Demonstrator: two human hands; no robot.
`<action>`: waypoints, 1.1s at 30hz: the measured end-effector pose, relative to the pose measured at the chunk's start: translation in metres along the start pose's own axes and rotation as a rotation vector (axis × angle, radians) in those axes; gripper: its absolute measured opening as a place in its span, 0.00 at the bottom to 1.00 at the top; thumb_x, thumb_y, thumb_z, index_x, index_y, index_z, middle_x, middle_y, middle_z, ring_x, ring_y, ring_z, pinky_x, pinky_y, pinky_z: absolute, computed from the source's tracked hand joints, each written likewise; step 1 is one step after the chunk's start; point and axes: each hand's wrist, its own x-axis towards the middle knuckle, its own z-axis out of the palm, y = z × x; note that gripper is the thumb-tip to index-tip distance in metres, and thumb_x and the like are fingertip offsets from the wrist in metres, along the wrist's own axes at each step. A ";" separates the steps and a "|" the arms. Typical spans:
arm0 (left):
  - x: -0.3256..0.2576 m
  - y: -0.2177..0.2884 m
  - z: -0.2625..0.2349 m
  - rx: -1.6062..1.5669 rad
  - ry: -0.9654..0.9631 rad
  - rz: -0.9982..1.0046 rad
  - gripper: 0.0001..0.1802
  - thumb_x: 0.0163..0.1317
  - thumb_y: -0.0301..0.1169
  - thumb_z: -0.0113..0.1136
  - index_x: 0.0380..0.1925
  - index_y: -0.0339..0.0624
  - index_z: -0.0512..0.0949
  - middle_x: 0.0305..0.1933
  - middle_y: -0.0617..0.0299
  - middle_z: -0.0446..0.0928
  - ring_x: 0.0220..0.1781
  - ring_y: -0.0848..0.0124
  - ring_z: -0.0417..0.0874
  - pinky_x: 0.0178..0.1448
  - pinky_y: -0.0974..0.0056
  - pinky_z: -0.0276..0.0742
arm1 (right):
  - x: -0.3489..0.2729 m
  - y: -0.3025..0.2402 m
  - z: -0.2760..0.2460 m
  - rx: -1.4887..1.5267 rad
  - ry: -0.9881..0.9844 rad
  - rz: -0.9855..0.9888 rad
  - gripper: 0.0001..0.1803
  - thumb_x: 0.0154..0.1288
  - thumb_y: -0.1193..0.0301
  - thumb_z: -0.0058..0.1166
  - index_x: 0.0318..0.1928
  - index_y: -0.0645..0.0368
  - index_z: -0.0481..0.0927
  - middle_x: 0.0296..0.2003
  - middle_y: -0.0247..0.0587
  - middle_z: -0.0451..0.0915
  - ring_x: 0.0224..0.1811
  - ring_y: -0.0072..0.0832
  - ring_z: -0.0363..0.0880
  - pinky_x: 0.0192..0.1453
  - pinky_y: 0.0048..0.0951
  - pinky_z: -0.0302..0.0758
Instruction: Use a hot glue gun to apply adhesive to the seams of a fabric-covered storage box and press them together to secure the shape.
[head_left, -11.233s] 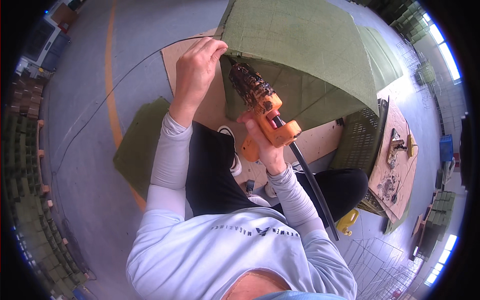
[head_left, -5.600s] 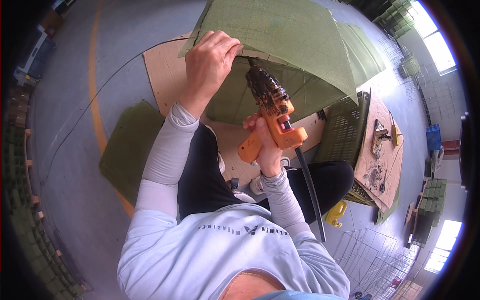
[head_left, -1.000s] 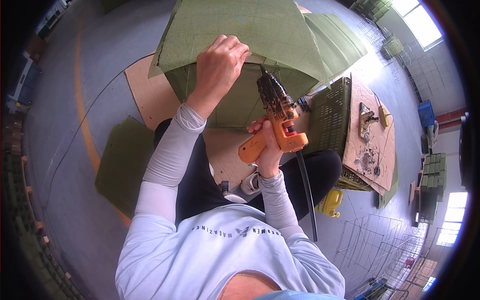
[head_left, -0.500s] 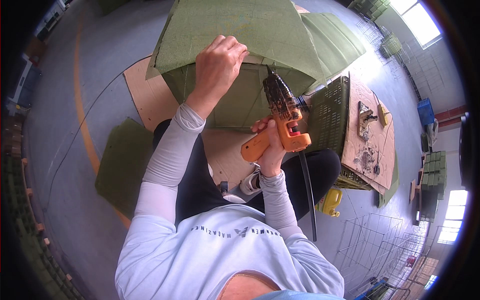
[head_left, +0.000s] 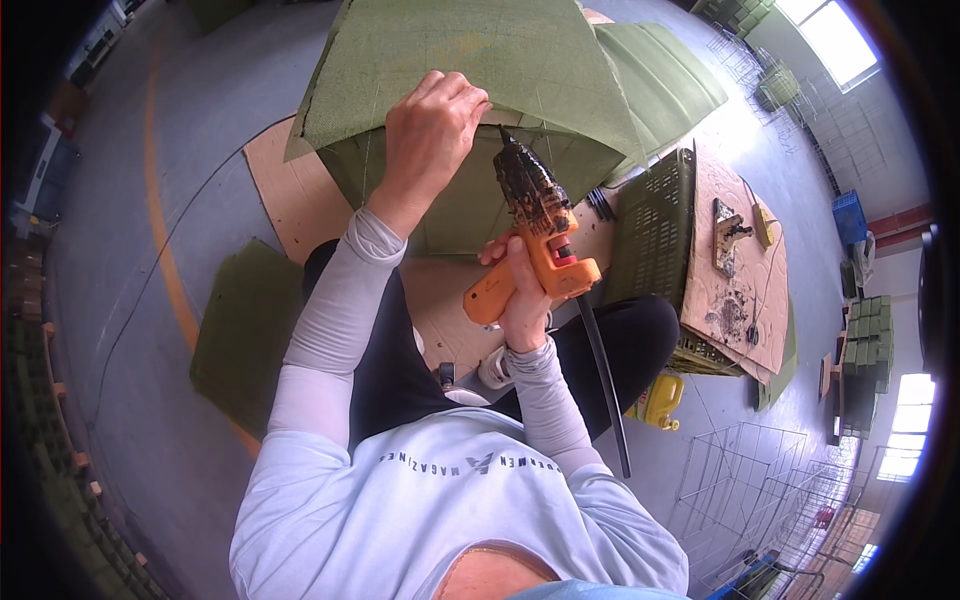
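Observation:
An orange glue gun (head_left: 545, 235) with a dark, residue-caked front is gripped in my right hand (head_left: 524, 300). Its nozzle points up and away, close beneath the near edge of a green fabric flap (head_left: 470, 60). A long black glue stick (head_left: 606, 390) trails from its back end. My left hand (head_left: 432, 125) is closed, pinching the flap's edge between thumb and fingers just left of the nozzle. Below the flap is the green fabric side of a box-like piece (head_left: 460, 200). Whether the nozzle touches the fabric I cannot tell.
To the right, a green plastic crate (head_left: 655, 235) bears a stained cardboard sheet (head_left: 740, 290) with a glue-smeared block (head_left: 728, 238) on it. A yellow jug (head_left: 660, 402) stands nearby. Wire frames (head_left: 745, 470) lie at lower right, a green panel (head_left: 245, 340) on the left floor.
The glue gun in my right hand has moved left, bringing its nozzle nearer my left hand along the flap's edge. My left hand has shifted only slightly and keeps its pinch.

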 end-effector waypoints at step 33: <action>0.004 0.013 0.012 -0.024 -0.019 -0.107 0.05 0.55 0.32 0.67 0.29 0.44 0.83 0.31 0.67 0.79 0.38 0.67 0.81 0.40 0.62 0.78 | 0.004 -0.023 -0.015 -0.079 0.050 -0.081 0.08 0.70 0.72 0.49 0.46 0.62 0.71 0.32 0.39 0.74 0.33 0.31 0.76 0.38 0.34 0.75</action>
